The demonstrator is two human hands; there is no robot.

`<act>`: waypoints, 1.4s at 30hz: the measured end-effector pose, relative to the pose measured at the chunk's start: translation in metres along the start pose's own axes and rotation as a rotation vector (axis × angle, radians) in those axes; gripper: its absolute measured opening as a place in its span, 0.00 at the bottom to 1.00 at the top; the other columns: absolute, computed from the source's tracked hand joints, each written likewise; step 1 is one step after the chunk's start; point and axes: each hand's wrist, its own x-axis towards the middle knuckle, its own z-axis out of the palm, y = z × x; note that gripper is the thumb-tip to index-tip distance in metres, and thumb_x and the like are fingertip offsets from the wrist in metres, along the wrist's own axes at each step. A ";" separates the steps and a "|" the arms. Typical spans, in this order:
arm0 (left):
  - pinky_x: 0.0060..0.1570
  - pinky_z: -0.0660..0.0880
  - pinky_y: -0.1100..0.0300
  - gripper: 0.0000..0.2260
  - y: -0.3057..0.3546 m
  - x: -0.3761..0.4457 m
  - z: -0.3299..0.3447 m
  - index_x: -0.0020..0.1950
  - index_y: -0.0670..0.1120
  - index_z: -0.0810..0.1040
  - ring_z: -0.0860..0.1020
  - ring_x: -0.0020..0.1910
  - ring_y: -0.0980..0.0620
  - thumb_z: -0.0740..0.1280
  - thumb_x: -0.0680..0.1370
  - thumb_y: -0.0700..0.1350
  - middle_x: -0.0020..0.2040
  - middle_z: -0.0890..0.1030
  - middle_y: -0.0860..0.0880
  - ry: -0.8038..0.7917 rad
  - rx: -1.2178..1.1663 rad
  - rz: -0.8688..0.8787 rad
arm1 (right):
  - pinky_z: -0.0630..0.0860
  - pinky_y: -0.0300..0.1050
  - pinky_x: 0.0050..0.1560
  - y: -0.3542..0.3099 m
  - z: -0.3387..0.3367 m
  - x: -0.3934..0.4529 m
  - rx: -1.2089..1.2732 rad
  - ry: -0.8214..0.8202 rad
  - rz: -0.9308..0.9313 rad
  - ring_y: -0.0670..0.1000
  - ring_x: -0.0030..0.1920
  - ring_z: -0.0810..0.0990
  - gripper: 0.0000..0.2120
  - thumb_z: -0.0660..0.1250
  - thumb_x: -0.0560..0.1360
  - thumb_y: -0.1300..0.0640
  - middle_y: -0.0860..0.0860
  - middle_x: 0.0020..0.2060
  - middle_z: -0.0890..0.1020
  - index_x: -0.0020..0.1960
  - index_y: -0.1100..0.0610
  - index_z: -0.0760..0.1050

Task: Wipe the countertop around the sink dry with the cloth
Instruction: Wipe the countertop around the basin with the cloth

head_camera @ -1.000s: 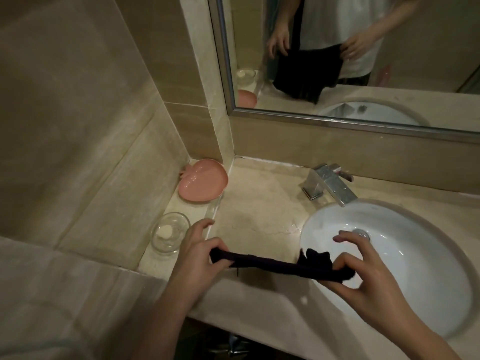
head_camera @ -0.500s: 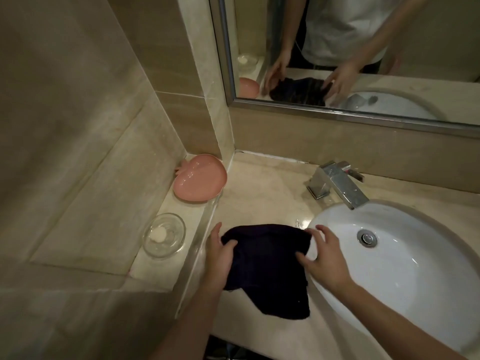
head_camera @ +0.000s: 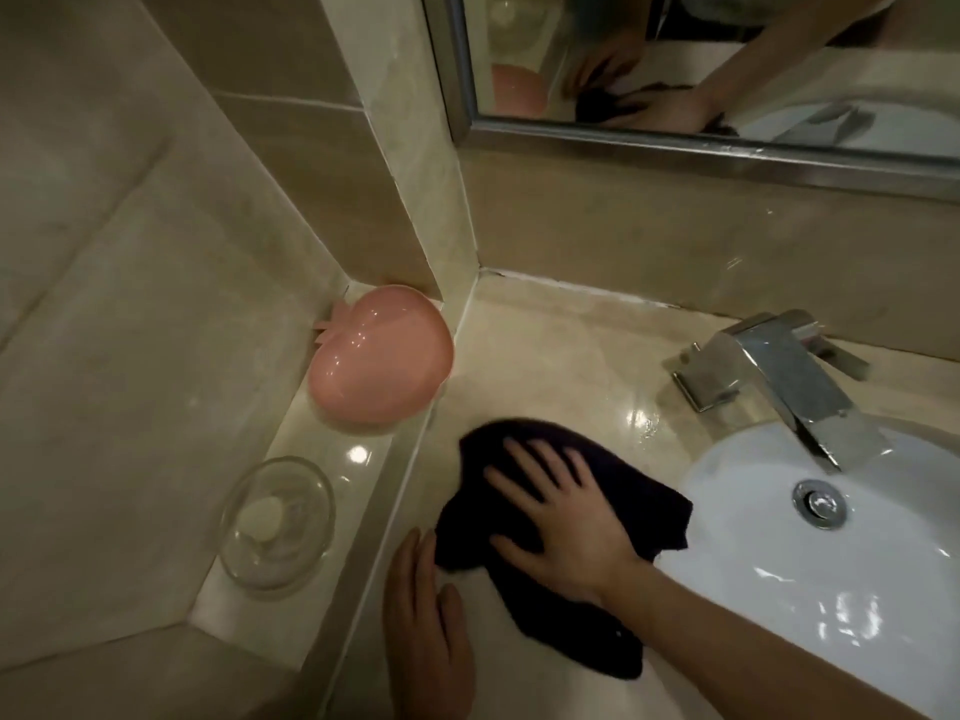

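Observation:
A dark cloth (head_camera: 639,504) lies spread on the beige marble countertop (head_camera: 545,356), left of the white sink (head_camera: 841,558). My right hand (head_camera: 558,517) presses flat on the middle of the cloth, fingers apart and pointing up-left. My left hand (head_camera: 426,615) rests flat on the bare counter by the front edge, its fingertips touching the cloth's left border. A corner of the cloth hangs over the sink's rim. Wet glints show on the counter between the cloth and the faucet (head_camera: 779,376).
A pink fruit-shaped dish (head_camera: 379,356) and a clear glass bowl (head_camera: 275,522) holding a pale soap piece stand on a raised ledge at the left. Tiled walls close the corner, and a framed mirror (head_camera: 727,70) hangs above the backsplash.
The cloth went from stretched between both hands to lying on the counter. My right hand has moved onto its middle; my left hand has let go and slid toward the front edge.

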 end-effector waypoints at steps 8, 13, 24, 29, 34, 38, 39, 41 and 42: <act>0.60 0.72 0.50 0.21 -0.014 0.000 0.010 0.67 0.41 0.77 0.75 0.64 0.43 0.57 0.76 0.42 0.66 0.77 0.41 0.055 0.189 0.033 | 0.41 0.57 0.79 0.100 -0.070 0.116 -0.094 0.011 0.263 0.53 0.81 0.46 0.43 0.39 0.69 0.20 0.48 0.82 0.48 0.80 0.38 0.48; 0.59 0.71 0.48 0.22 -0.016 0.003 0.011 0.64 0.40 0.80 0.75 0.64 0.44 0.57 0.74 0.42 0.65 0.79 0.41 0.032 0.236 0.039 | 0.41 0.55 0.79 0.118 -0.083 0.124 -0.144 -0.039 0.217 0.51 0.81 0.44 0.44 0.36 0.69 0.19 0.45 0.82 0.46 0.80 0.37 0.44; 0.68 0.65 0.59 0.22 0.002 0.006 0.006 0.69 0.39 0.74 0.75 0.65 0.44 0.56 0.78 0.45 0.68 0.77 0.42 0.042 0.092 -0.113 | 0.48 0.68 0.75 -0.075 0.017 0.046 -0.068 -0.043 -0.004 0.63 0.80 0.52 0.34 0.47 0.81 0.32 0.58 0.80 0.58 0.80 0.49 0.59; 0.67 0.64 0.61 0.22 -0.006 0.007 0.014 0.65 0.37 0.77 0.76 0.60 0.42 0.55 0.76 0.44 0.62 0.80 0.37 0.028 0.104 -0.088 | 0.40 0.60 0.78 -0.010 -0.006 0.061 -0.057 -0.084 -0.210 0.56 0.81 0.47 0.33 0.53 0.78 0.30 0.50 0.81 0.54 0.80 0.40 0.56; 0.64 0.67 0.56 0.21 -0.017 0.008 0.018 0.60 0.34 0.80 0.75 0.59 0.42 0.56 0.74 0.41 0.60 0.80 0.34 0.067 0.181 0.028 | 0.44 0.59 0.79 0.094 -0.055 0.102 -0.142 0.090 0.336 0.58 0.80 0.53 0.36 0.48 0.76 0.28 0.52 0.81 0.56 0.80 0.41 0.55; 0.60 0.71 0.47 0.21 -0.014 0.005 0.014 0.63 0.36 0.80 0.74 0.63 0.42 0.56 0.76 0.42 0.64 0.78 0.36 0.056 0.207 0.037 | 0.44 0.55 0.80 0.104 -0.062 0.078 -0.138 0.134 0.447 0.56 0.81 0.49 0.35 0.44 0.80 0.31 0.53 0.82 0.53 0.82 0.47 0.50; 0.61 0.71 0.46 0.21 -0.013 0.004 0.013 0.63 0.36 0.79 0.74 0.63 0.41 0.56 0.76 0.42 0.65 0.78 0.37 0.060 0.205 0.032 | 0.45 0.55 0.80 0.091 -0.056 0.068 -0.114 0.159 0.491 0.56 0.81 0.49 0.35 0.45 0.80 0.32 0.54 0.82 0.52 0.82 0.48 0.50; 0.61 0.72 0.44 0.20 -0.009 0.002 0.011 0.65 0.37 0.79 0.75 0.64 0.40 0.57 0.77 0.41 0.67 0.77 0.38 0.067 0.200 0.017 | 0.47 0.57 0.80 0.054 -0.040 0.036 -0.094 0.175 0.553 0.57 0.81 0.49 0.36 0.48 0.81 0.33 0.55 0.81 0.52 0.82 0.51 0.51; 0.62 0.73 0.43 0.20 -0.008 0.002 0.010 0.65 0.38 0.79 0.76 0.64 0.39 0.57 0.77 0.41 0.67 0.76 0.38 0.071 0.198 0.008 | 0.48 0.59 0.80 0.031 -0.030 0.014 -0.082 0.161 0.549 0.58 0.81 0.50 0.36 0.51 0.80 0.34 0.56 0.81 0.53 0.82 0.51 0.53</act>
